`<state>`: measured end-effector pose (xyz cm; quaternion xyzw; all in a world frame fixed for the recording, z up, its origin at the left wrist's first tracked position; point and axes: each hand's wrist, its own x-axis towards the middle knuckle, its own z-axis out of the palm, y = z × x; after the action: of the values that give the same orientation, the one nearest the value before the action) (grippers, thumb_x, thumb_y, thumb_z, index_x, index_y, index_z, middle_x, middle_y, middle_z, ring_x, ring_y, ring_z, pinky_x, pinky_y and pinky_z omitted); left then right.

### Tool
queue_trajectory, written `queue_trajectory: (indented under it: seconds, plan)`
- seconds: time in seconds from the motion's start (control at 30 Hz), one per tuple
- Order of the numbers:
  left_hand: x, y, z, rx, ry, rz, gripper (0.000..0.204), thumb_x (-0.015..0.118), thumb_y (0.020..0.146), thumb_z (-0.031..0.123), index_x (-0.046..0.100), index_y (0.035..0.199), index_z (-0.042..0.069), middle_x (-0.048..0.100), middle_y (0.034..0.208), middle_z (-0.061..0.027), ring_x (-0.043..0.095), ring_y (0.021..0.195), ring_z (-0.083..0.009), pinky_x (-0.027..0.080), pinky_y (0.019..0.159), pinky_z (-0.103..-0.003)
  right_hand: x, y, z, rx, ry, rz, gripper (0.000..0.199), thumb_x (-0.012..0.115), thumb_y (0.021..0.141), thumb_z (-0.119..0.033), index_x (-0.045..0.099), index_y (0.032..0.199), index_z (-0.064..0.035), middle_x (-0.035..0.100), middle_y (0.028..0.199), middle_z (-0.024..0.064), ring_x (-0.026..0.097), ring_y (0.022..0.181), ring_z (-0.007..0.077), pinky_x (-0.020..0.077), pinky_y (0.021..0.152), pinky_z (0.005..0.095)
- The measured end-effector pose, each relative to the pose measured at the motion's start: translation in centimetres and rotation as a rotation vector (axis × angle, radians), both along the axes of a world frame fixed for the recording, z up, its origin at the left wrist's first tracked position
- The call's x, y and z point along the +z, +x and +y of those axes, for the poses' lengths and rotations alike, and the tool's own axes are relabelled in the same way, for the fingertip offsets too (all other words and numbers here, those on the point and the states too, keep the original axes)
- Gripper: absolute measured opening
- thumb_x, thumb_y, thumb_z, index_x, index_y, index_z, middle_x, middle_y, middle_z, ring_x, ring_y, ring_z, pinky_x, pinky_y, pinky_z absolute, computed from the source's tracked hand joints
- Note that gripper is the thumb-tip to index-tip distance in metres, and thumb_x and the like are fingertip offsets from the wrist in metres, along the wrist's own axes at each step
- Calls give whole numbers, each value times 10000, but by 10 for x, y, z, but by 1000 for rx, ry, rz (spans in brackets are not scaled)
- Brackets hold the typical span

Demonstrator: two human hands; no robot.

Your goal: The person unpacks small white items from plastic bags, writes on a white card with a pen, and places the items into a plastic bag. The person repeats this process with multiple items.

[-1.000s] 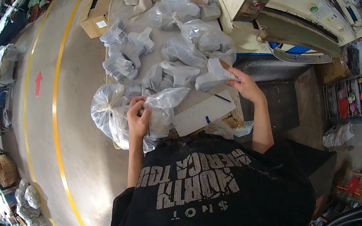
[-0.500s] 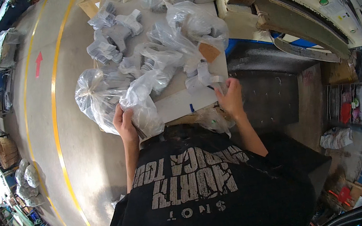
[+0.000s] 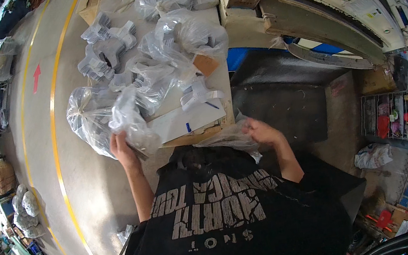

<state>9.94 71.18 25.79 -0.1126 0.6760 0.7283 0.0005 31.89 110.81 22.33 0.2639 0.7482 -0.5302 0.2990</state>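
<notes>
Clear plastic bag (image 3: 128,125) with grey parts inside sits at the near-left edge of the worktable (image 3: 218,81), clamped in the left hand (image 3: 123,148). Right hand (image 3: 259,131) is closed on a second, flatter clear bag (image 3: 229,137) just below the table edge, hands well apart. Looks like the bagging step. Next move needs the flat bag's mouth opened. Grey cross-shaped parts (image 3: 107,50) are stacked beyond.

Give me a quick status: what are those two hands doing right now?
Left hand gripping a clear plastic bag at the table edge. Right hand pinching a second clear bag near the waist. Bagged grey parts crowd the tabletop.
</notes>
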Motion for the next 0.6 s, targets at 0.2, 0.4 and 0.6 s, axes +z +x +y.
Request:
queue_trajectory:
  seconds: [0.2,0.4,0.6]
  plan:
    - [-68,-27,-52,150,-690,98,284,664,923,264,643,900,-18,569,706,-93,538,681,-167,445,667,-373,89,-12,76,-41,-202,398,269,659,1069,-235,645,1254,-40,650,1052,-15,582,951,88,506,844,269]
    - [-79,-24,-40,306,-683,237,326,658,875,294,655,910,-30,583,693,-123,520,634,-233,447,631,-410,188,-10,80,-725,-40,819,385,709,1012,-185,631,1351,-19,672,1156,27,630,1024,156,531,890,314]
    - [-73,-24,-37,282,-769,191,314,659,856,271,544,810,-18,515,670,-145,458,616,-245,415,615,-418,248,-75,127,-863,-79,1582,455,691,1010,-203,578,1401,-1,663,1223,90,648,1112,251,559,955,397]
